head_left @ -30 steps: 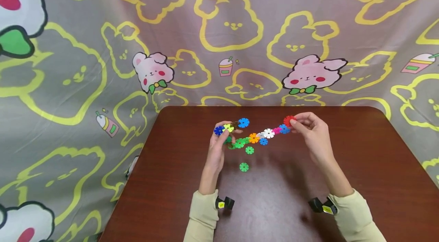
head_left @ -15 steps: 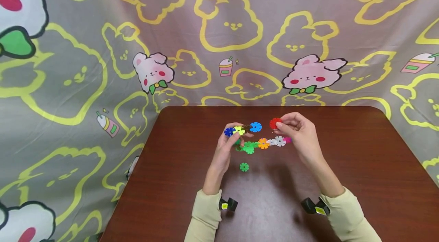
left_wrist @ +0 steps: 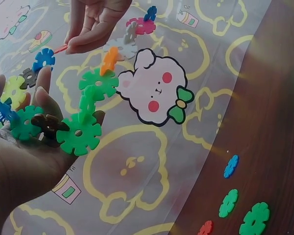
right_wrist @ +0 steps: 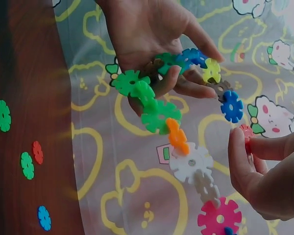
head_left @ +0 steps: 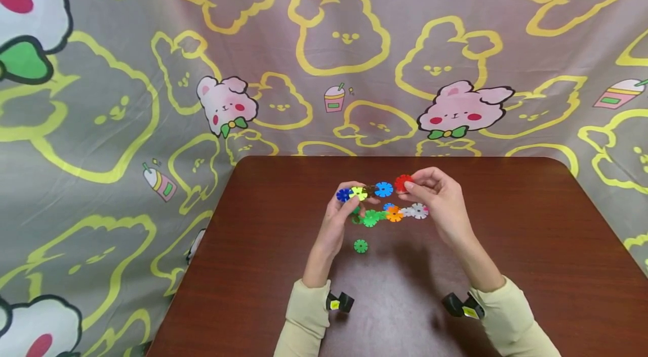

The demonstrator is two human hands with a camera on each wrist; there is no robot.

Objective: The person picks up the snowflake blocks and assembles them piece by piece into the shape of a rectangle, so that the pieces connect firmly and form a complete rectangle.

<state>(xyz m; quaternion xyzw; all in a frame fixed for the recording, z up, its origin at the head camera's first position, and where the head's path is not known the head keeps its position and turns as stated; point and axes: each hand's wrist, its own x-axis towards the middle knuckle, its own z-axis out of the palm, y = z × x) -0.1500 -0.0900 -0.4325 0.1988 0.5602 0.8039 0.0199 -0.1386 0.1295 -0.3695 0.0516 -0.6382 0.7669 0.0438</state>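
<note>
My left hand (head_left: 331,227) holds a curved chain of slotted plastic snowflake discs, its thumb on the yellow disc (head_left: 358,194). One end of the chain is a blue disc (right_wrist: 232,106), joined to a brown disc (right_wrist: 220,89). From the palm the other side runs through green discs (left_wrist: 98,83), an orange disc (right_wrist: 176,137) and a white disc (right_wrist: 191,163) to a pink disc (right_wrist: 219,218), with more blue at its tip. A loose red disc (head_left: 403,184) is pinched between thumb and fingers of my right hand (head_left: 442,199), close beside the blue end disc.
On the brown table (head_left: 243,267) lie loose discs: a green disc (head_left: 360,246) in front of my hands, plus another green disc (right_wrist: 27,165), a red disc (right_wrist: 37,152) and a blue disc (right_wrist: 44,218). A patterned cloth (head_left: 283,19) hangs behind the table.
My left hand has moved right with the chain, and my right hand has moved left with the red disc. The red disc is now close to the blue end disc.
</note>
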